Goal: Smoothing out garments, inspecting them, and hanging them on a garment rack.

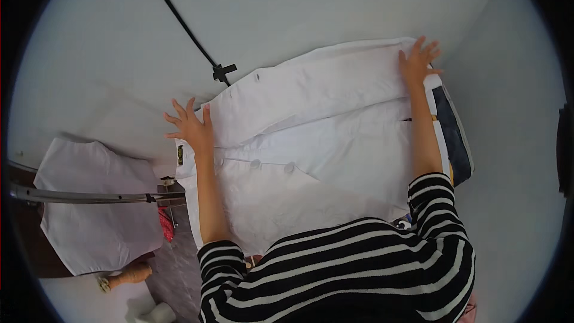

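A pale wall filled the upper frame. The white garment lay spread across the middle, the left hand at its upper-left corner, the right hand at its upper-right, fingers of both fanned wide, pinching nothing. It looked light, soft, easily creased; its outer edges seemed the best hold. A black pole crowded the top edge, leaving more room rightward.
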### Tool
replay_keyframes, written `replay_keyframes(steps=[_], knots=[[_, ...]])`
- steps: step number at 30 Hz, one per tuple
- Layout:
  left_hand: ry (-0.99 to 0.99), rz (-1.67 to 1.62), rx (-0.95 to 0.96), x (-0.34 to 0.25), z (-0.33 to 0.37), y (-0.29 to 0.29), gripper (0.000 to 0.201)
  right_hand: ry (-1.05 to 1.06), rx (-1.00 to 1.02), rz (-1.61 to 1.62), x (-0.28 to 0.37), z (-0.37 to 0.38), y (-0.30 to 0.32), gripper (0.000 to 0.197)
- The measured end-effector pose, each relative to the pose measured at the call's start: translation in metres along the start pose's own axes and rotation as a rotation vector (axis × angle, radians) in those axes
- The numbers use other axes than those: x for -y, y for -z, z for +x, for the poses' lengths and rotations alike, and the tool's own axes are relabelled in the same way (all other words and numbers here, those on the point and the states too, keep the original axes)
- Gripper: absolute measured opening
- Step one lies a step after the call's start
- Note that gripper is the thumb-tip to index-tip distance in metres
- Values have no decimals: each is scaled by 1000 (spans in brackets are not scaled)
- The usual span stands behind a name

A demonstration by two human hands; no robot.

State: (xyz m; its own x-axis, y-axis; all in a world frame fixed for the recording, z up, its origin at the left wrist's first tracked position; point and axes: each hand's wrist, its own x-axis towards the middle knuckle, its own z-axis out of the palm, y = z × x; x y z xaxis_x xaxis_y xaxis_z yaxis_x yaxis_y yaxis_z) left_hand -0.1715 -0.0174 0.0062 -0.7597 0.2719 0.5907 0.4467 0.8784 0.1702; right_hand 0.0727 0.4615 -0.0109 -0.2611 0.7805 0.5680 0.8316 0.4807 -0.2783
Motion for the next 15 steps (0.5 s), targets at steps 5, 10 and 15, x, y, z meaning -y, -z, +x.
replay_keyframes(steps=[5,10,15], knots=[[-366,-49,192,-95,-33,33,59,585,178,373,117,-84,46,62],[-366,6,172,-113,-28,7,75,1326,361,452,157,-136,77,52],[-209,39,380,-77,-61,-11,83,762,526,-202,33,-54,48,57]])
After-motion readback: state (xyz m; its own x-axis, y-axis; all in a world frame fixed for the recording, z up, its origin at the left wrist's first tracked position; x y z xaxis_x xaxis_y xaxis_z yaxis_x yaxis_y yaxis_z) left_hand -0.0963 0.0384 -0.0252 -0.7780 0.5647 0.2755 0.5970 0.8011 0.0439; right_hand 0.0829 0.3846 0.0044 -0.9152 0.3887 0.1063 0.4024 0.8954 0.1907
